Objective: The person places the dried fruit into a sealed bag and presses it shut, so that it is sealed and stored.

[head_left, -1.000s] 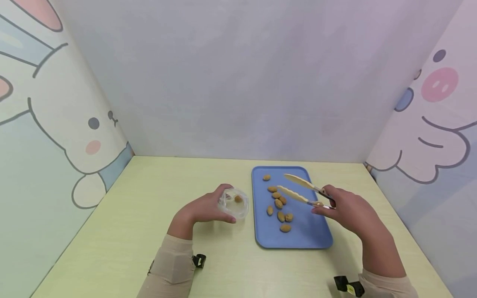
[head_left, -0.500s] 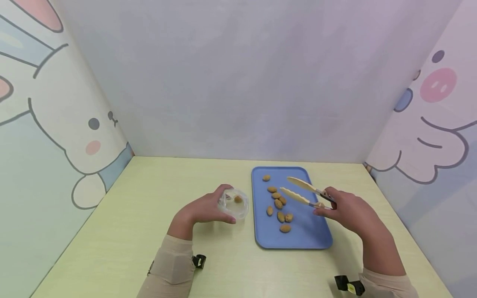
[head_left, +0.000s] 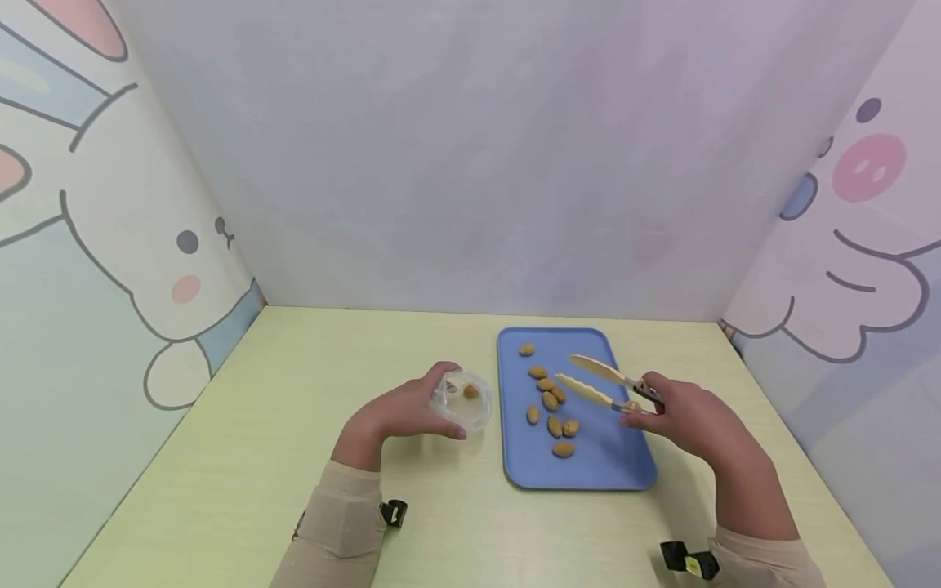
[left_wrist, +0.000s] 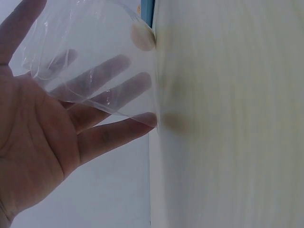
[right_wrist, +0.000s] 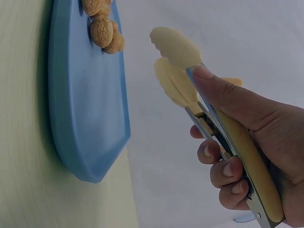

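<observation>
Walnuts (head_left: 555, 426) lie on the blue tray (head_left: 606, 467), below parted tongs (head_left: 588, 391) gripped by the right hand (head_left: 694, 420). The left hand (head_left: 406, 410) clasps a clear plastic cup (head_left: 474, 418) holding one walnut (head_left: 470, 391). Apparently between picks; next calls for squeezing another.

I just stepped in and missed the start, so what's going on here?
A person's left hand holds a clear plastic cup with one walnut visible inside, beside a blue tray. Their right hand grips yellow tongs above the tray; the tongs are spread open with nothing between their tips. Several more walnuts lie on the tray.
</observation>
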A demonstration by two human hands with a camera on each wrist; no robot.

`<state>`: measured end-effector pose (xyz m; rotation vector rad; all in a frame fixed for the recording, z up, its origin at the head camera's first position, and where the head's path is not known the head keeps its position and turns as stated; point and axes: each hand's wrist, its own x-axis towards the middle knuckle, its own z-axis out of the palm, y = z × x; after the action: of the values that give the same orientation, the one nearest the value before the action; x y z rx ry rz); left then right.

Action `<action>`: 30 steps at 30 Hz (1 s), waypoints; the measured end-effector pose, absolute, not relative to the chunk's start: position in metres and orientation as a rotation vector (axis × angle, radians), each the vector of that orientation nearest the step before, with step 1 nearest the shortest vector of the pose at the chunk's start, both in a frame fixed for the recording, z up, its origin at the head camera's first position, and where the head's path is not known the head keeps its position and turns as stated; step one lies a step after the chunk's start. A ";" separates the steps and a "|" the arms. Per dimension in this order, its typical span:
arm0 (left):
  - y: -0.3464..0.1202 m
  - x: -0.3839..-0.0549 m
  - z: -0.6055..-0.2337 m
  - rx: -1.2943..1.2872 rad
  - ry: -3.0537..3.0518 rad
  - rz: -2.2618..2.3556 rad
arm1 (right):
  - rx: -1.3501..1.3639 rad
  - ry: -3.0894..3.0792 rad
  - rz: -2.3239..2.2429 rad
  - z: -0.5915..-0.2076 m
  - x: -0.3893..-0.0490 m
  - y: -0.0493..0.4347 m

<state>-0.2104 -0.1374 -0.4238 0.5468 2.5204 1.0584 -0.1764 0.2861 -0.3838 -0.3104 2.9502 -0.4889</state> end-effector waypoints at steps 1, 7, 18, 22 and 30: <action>-0.137 -0.210 -0.424 0.545 2.520 1.059 | -0.307 2.944 -0.488 -0.384 -0.177 0.286; -0.136 -0.210 -0.423 0.539 2.511 1.067 | -0.307 2.925 -0.499 -0.386 -0.177 0.286; -0.137 -0.211 -0.424 0.527 2.510 1.067 | -0.304 2.885 -0.474 -0.389 -0.178 0.283; -0.137 -0.211 -0.424 0.523 2.513 1.064 | -0.291 2.870 -0.477 -0.390 -0.178 0.283; -0.137 -0.209 -0.422 0.524 2.505 1.069 | -0.286 2.858 -0.456 -0.394 -0.180 0.284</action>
<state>-0.2094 -0.1374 -0.4224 0.5243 2.5051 1.0687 -0.1801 0.2841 -0.3945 -0.2856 2.8576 -0.4559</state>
